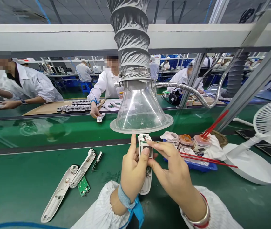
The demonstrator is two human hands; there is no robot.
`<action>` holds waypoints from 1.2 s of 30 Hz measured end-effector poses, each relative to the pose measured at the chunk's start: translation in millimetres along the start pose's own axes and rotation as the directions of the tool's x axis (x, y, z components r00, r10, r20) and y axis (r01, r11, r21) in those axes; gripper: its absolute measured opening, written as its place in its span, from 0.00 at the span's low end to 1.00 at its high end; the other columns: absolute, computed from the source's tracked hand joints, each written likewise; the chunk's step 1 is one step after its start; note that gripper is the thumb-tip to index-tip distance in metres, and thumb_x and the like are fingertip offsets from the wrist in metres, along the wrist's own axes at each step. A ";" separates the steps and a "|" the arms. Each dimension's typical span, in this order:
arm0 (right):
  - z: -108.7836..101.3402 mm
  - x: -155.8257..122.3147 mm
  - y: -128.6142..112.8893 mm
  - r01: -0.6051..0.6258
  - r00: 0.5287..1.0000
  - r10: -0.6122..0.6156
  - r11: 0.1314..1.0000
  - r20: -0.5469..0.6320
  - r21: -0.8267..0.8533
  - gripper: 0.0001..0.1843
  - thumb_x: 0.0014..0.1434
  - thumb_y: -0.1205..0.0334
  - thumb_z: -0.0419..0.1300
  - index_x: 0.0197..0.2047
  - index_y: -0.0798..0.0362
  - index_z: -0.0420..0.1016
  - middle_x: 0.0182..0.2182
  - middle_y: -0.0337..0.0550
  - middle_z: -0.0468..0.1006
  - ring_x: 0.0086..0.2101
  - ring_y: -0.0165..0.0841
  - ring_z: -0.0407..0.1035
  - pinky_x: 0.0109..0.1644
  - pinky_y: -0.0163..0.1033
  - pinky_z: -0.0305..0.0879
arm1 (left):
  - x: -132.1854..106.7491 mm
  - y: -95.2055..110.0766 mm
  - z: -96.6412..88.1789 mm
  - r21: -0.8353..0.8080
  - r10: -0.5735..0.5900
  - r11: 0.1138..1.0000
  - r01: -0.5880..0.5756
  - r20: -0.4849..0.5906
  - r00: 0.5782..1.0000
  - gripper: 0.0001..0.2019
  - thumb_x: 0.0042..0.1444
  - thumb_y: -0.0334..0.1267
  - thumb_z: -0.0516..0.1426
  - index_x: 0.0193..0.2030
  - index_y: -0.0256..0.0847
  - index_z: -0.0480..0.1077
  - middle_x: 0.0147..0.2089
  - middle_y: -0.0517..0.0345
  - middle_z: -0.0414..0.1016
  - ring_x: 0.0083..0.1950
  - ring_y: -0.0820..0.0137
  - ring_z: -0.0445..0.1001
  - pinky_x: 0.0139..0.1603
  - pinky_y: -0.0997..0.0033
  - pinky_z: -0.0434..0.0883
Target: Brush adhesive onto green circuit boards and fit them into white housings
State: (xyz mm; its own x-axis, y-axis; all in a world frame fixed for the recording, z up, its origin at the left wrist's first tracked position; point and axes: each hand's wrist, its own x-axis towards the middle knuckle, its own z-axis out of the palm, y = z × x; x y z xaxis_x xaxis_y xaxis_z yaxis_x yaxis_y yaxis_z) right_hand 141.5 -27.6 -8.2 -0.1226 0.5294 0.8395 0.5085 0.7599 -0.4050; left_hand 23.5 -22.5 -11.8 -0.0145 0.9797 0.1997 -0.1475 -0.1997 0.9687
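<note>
My left hand [134, 168] is wrapped round a long white plastic device housing [146, 186], its thumb lying across the front. The housing stands nearly upright, with a dark screen-like part and some inner parts showing near its upper half. From the other side, my right hand [173, 171] grips the same housing, index fingertip on its upper end and thumb at its edge. To the left lie two open white housing halves [58, 194] [84, 168], one resting partly on the other. A green circuit board [83, 186] and a small narrow part [97, 161] are beside them.
A clear fume hood [141, 111] on a grey duct hangs just above my hands. At right are a blue tray [204, 167] with small containers, red sticks [206, 159] and a white fan [252, 165]. Across the green conveyor [42, 127], a co-worker's hand [94, 111] holds a white part.
</note>
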 end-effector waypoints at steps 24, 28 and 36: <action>0.3 -1.6 2.1 -0.857 0.513 0.324 0.237 0.795 0.457 0.20 0.52 0.52 0.64 0.42 0.55 0.67 0.36 0.44 0.75 0.37 0.35 0.72 0.42 0.42 0.70 | 14.8 20.0 -13.0 -0.376 -0.041 0.925 0.064 0.069 0.997 0.18 0.53 0.35 0.60 0.49 0.43 0.60 0.59 0.49 0.64 0.51 0.60 0.73 0.51 0.60 0.71; 10.7 -3.5 3.2 -0.841 0.540 0.406 0.228 0.737 0.490 0.20 0.52 0.51 0.64 0.42 0.57 0.68 0.34 0.45 0.76 0.35 0.35 0.73 0.38 0.39 0.69 | 15.0 15.4 -11.8 -0.366 0.030 0.931 -0.004 0.066 0.997 0.18 0.52 0.33 0.60 0.49 0.43 0.60 0.54 0.51 0.69 0.52 0.60 0.72 0.51 0.63 0.71; 15.2 -1.1 15.6 -0.855 0.518 0.375 0.224 0.768 0.467 0.19 0.52 0.51 0.63 0.37 0.60 0.69 0.28 0.43 0.75 0.29 0.31 0.71 0.31 0.35 0.65 | 21.3 10.2 -14.4 -0.181 0.045 0.983 -0.027 0.094 0.995 0.20 0.54 0.35 0.59 0.53 0.44 0.60 0.50 0.53 0.69 0.47 0.63 0.75 0.47 0.65 0.74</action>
State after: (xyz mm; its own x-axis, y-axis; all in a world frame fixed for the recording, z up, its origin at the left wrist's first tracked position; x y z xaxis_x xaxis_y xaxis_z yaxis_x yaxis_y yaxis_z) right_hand 136.7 -10.6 -20.9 -0.5277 0.8494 0.0046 -0.1792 -0.1060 -0.9781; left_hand 7.5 -3.5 0.2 0.0721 0.9640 0.2560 -0.3235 -0.2202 0.9202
